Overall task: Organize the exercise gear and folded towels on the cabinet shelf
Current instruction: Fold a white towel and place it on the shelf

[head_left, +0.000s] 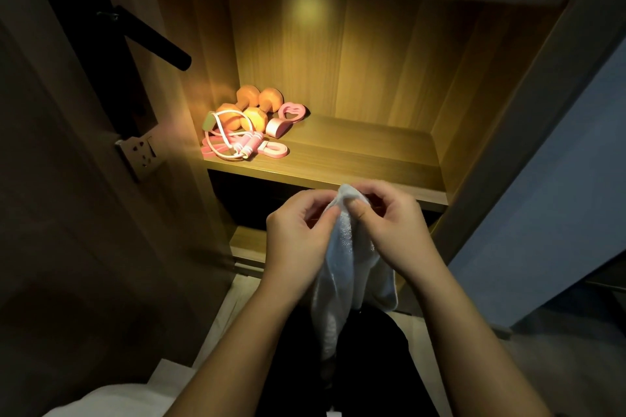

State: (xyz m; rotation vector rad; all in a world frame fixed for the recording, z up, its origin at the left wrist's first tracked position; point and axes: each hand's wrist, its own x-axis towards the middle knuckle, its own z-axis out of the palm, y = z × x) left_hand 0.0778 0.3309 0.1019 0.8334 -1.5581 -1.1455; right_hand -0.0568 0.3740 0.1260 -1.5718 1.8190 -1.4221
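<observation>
a: what did we have in front of us?
b: the cabinet (338, 44), open and lit from inside. its shelf (366, 149) was the holder that counted, and all the gear on it sat in the left corner, towards the back.

a: and the towel (342, 267)?
b: not on the shelf yet. we held it in the air in front of the shelf's front edge, and it hung down loose and unfolded between our forearms. we judged we were hunting for a corner, so that we could fold it before it went in.

a: how did we grip it?
b: our left hand (298, 230) pinched the top of the cloth between its thumb and curled fingers. our right hand (396, 223) pinched it from the other side, thumb pressed on the cloth. the two hands were close together at the towel's top.

a: the gear itself?
b: two orange dumbbells (250, 105) lay side by side near the left wall. a pink and white skipping rope (233, 142) was coiled in front of them, touching them. a pink heart-shaped ring (292, 110) sat just to their right. bunched like that, we reckoned, the right side was kept for towels.
</observation>
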